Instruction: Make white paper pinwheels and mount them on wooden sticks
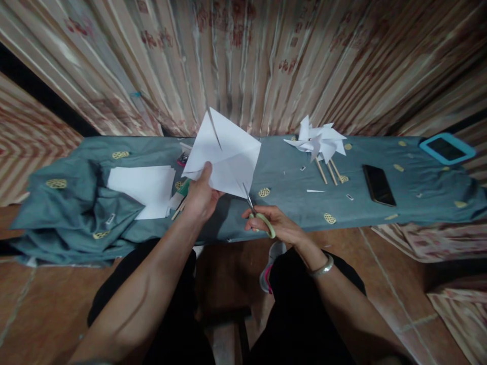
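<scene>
A square sheet of white paper point(234, 144) is pinched in my left hand point(204, 196), thumb on top and fingers underneath. A slit runs inward from its top corner. My right hand point(276, 223) grips scissors point(262, 219) with light green handles. Their metal blades reach the sheet's lower right corner, and the blades look slightly apart there. Left of my left hand lies a stack of white paper point(142, 187). Thin wooden sticks point(178, 209) and a green item point(184, 190) are partly hidden behind my left wrist.
Paper pinwheels point(319, 142) on wooden sticks lie at the back right of the grey-green cloth point(285, 213). A thin paper scrap point(316, 191) is nearby. Farther right are a black phone point(379, 185) and a blue-framed device point(448, 148). A pleated curtain point(243, 66) hangs behind.
</scene>
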### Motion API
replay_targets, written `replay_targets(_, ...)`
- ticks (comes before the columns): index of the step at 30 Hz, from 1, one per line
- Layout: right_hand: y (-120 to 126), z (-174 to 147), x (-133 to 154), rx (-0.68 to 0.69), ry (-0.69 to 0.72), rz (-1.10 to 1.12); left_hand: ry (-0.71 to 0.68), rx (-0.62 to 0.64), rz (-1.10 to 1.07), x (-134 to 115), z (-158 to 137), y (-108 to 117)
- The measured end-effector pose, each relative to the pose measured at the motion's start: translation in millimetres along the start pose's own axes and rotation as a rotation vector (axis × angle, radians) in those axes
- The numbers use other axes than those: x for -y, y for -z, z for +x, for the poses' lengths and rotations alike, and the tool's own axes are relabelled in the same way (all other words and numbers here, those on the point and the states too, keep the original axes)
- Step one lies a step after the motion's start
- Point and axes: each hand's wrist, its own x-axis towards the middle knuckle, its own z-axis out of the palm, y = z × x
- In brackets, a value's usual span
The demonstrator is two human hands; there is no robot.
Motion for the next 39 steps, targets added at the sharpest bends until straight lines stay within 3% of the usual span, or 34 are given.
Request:
replay_targets(23, -2.5, -0.3, 0.9, -0.039, 0.027, 0.019, -0.011, -0.022, 0.041, 2.7, -3.2, -2.2)
replay_targets(39, -3.6, 3.4, -7.6, -0.114, -0.046, 0.257, -0.003, -0.024, 0.012, -0.2, -0.9, 0.7)
